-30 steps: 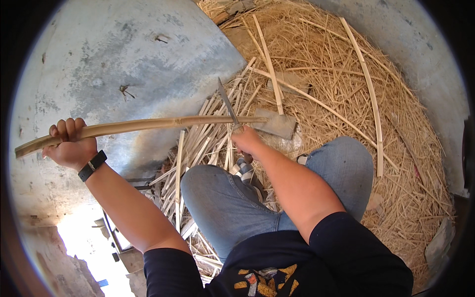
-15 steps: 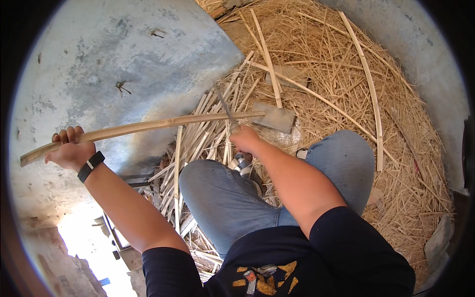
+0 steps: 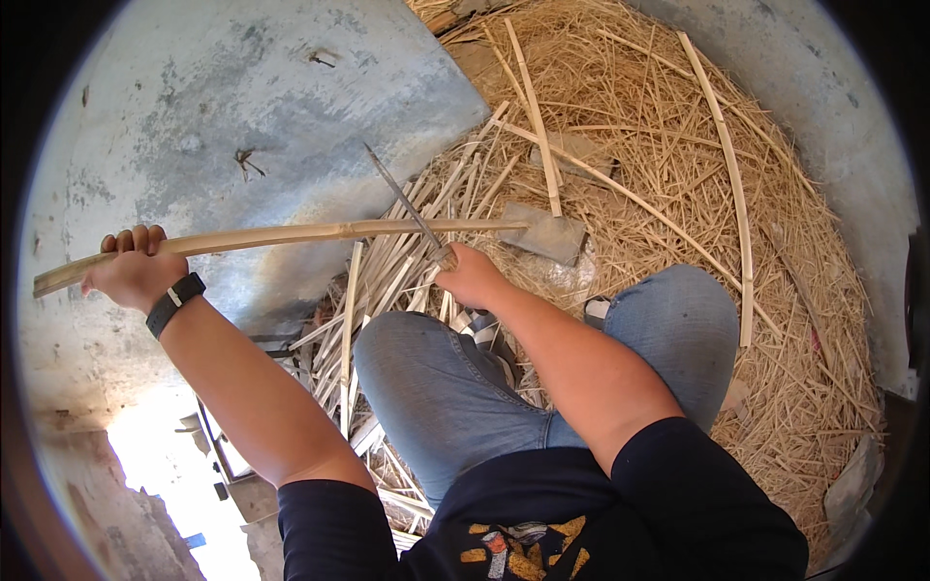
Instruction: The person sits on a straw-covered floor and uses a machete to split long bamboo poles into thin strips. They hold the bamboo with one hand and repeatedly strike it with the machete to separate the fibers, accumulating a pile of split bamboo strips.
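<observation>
My left hand (image 3: 140, 269), with a dark band on its wrist, is closed round the near end of a long split bamboo strip (image 3: 291, 235). The strip runs across to the right, its far end over a flat stone slab (image 3: 557, 233). In my right hand (image 3: 468, 275) is the handle of a knife with a long narrow blade (image 3: 399, 194). The blade slants up and to the left, crossing the strip. Whether its edge touches the bamboo, I cannot tell.
Straw-like shavings (image 3: 659, 174) cover the floor ahead and to the right. Cut strips (image 3: 387, 271) lie heaped by my left knee, and a longer strip (image 3: 728, 174) lies to the right. A grey wall (image 3: 320, 107) stands at the left. My bent knees (image 3: 407, 378) are close below the work.
The knife blade has swung to point further left and shows more of its length. My right hand has shifted slightly left. The bamboo's left end has risen slightly in view with my left hand.
</observation>
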Demonstrator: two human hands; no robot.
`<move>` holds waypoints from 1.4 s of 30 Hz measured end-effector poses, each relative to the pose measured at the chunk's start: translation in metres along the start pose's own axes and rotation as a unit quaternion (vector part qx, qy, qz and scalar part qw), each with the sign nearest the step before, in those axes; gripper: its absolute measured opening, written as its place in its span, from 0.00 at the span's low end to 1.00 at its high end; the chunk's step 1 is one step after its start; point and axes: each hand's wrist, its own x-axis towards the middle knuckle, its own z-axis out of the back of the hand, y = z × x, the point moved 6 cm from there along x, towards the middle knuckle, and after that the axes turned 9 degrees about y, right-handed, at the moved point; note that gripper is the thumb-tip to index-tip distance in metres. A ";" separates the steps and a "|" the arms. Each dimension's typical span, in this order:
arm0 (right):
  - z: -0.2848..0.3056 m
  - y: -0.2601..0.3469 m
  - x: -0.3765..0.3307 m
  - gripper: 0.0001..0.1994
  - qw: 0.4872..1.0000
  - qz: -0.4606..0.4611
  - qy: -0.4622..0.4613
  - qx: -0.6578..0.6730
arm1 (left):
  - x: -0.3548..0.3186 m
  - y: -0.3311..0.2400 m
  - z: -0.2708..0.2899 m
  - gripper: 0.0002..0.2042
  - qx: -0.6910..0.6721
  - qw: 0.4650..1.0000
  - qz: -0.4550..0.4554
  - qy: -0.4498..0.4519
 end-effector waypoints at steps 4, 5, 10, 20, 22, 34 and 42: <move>0.002 0.006 -0.002 0.23 0.999 0.030 -0.011 -0.016 | -0.001 -0.001 0.001 0.32 -0.008 1.000 -0.003 0.006; 0.002 0.007 -0.001 0.24 0.999 0.044 -0.020 -0.019 | 0.000 0.000 0.000 0.32 -0.009 1.000 -0.003 0.014; -0.004 0.028 -0.003 0.24 0.995 0.090 -0.014 -0.049 | -0.002 -0.001 -0.005 0.32 -0.021 0.999 -0.009 0.023; -0.015 0.012 -0.018 0.16 0.996 0.076 -0.038 -0.029 | -0.003 0.002 -0.012 0.32 0.026 0.999 -0.004 -0.026; -0.014 0.022 -0.017 0.15 0.994 0.102 -0.024 -0.022 | 0.006 0.004 -0.011 0.32 0.014 0.999 -0.009 -0.030; -0.013 -0.027 -0.009 0.18 0.994 -0.020 -0.065 -0.089 | 0.051 0.042 0.050 0.35 0.013 0.999 0.012 -0.037; -0.023 0.043 -0.008 0.19 0.996 0.073 0.050 -0.020 | 0.069 0.042 0.064 0.33 -0.109 0.980 0.002 0.165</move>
